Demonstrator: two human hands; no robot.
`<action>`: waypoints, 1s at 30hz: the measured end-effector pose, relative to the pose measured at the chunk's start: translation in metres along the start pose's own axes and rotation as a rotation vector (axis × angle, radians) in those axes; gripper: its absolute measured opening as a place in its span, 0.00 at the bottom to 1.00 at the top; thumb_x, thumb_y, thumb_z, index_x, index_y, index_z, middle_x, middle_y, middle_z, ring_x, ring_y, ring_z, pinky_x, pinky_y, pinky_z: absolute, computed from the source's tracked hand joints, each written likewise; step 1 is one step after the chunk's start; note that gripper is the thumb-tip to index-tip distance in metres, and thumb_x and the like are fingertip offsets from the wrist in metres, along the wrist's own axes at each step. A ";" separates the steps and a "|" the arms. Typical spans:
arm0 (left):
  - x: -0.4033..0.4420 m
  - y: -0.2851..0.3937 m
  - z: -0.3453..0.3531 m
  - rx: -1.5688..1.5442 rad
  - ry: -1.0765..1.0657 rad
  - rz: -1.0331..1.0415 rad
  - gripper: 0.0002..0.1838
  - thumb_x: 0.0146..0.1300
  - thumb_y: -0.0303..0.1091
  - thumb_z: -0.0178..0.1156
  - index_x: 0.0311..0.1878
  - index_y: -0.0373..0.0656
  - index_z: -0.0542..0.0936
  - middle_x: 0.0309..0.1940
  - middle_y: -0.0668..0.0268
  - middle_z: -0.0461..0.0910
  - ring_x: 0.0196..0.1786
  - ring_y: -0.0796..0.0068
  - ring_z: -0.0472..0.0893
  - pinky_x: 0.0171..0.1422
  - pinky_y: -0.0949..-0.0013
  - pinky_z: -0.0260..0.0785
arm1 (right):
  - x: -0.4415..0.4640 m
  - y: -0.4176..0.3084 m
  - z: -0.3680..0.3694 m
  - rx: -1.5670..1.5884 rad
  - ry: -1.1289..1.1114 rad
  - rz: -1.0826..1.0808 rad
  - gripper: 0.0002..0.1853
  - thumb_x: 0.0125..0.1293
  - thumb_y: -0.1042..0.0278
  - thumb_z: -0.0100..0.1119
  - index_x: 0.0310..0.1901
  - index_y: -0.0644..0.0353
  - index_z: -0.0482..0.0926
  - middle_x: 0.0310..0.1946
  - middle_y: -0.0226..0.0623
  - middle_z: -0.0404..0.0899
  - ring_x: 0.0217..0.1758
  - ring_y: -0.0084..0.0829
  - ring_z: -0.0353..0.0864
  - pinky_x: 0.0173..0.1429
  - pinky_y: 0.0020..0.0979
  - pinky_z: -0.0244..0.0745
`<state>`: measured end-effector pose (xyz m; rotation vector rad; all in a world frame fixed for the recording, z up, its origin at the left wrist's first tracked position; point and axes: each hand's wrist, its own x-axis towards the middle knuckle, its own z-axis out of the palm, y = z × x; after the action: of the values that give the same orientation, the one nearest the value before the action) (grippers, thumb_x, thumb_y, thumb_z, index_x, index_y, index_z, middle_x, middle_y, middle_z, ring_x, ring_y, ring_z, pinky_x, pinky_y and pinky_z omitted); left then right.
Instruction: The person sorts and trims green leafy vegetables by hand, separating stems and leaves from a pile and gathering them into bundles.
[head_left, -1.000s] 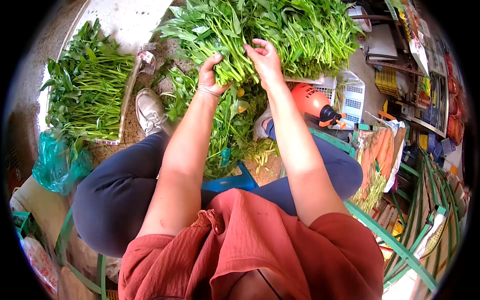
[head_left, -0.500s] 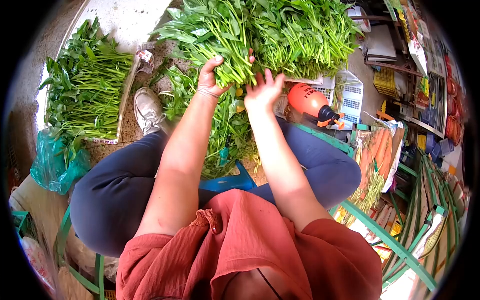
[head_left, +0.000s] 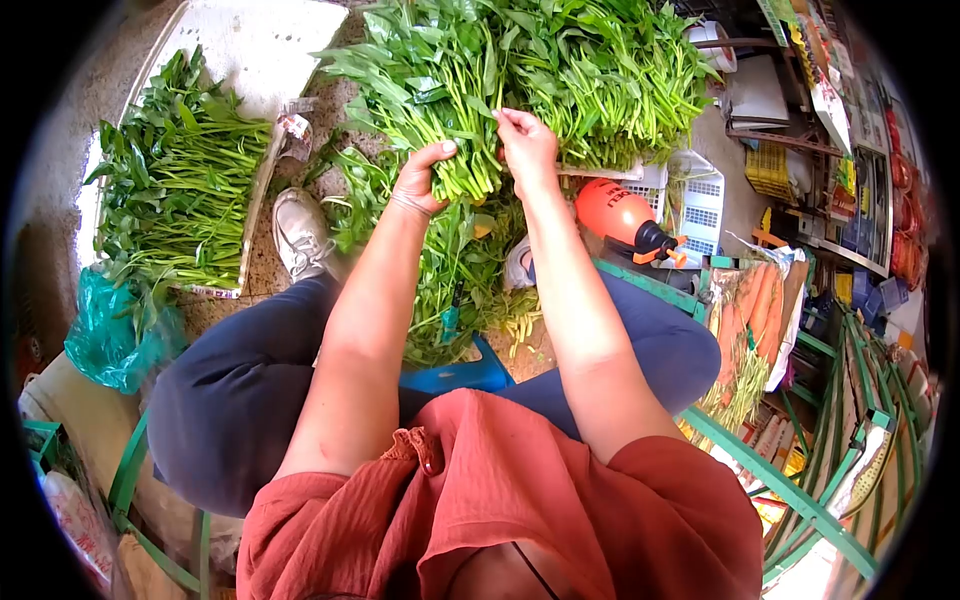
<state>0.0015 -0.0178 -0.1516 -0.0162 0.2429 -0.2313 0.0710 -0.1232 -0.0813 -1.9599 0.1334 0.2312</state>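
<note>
A bunch of leafy water spinach [head_left: 462, 150] is held over the floor, its cut stem ends pointing toward me. My left hand [head_left: 424, 180] wraps round the stems from the left, thumb on top. On the bunch's right side, my right hand [head_left: 527, 150] is closed, thumb and forefinger pinching a thin stem of it. Just beyond, a big pile of water spinach [head_left: 610, 80] lies with its stems facing me. Loose greens [head_left: 450, 270] cover the floor between my legs, with a teal-handled tool [head_left: 451, 318] among them.
At left, more greens [head_left: 185, 190] lie on a white board [head_left: 235, 50], near a teal plastic bag [head_left: 115, 335]. To the right are an orange spray bottle [head_left: 615, 212], a white crate [head_left: 700, 195], carrots [head_left: 765, 305] and a green metal frame [head_left: 780, 490]. A blue stool [head_left: 465, 370] is below me.
My right hand has gone from spread fingers below the bunch to a pinch at its right side. The bunch and my left hand sit slightly lower in view.
</note>
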 end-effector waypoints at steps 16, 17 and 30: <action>0.004 -0.001 -0.002 0.014 0.021 -0.003 0.19 0.47 0.31 0.59 0.44 0.34 0.73 0.37 0.57 0.78 0.38 0.63 0.79 0.48 0.60 0.73 | -0.043 -0.023 -0.023 -0.630 0.000 -0.135 0.08 0.49 0.66 0.61 0.29 0.60 0.79 0.22 0.34 0.80 0.23 0.27 0.78 0.31 0.27 0.72; 0.007 -0.001 -0.006 -0.014 -0.007 -0.006 0.21 0.47 0.31 0.59 0.45 0.32 0.72 0.40 0.55 0.77 0.40 0.62 0.79 0.49 0.60 0.73 | -0.047 -0.026 -0.025 -0.633 0.008 -0.133 0.07 0.48 0.67 0.62 0.28 0.60 0.79 0.22 0.34 0.79 0.23 0.26 0.78 0.31 0.26 0.72; 0.002 0.006 0.015 0.526 0.162 -0.088 0.19 0.46 0.27 0.61 0.44 0.34 0.74 0.36 0.62 0.79 0.37 0.70 0.79 0.47 0.69 0.72 | -0.011 -0.033 -0.043 -0.009 -0.317 0.219 0.58 0.33 0.55 0.77 0.62 0.72 0.49 0.59 0.60 0.58 0.64 0.44 0.58 0.64 0.37 0.55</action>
<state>0.0080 -0.0130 -0.1373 0.5151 0.3369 -0.3795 0.0708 -0.1504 -0.0330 -1.8916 0.1390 0.6817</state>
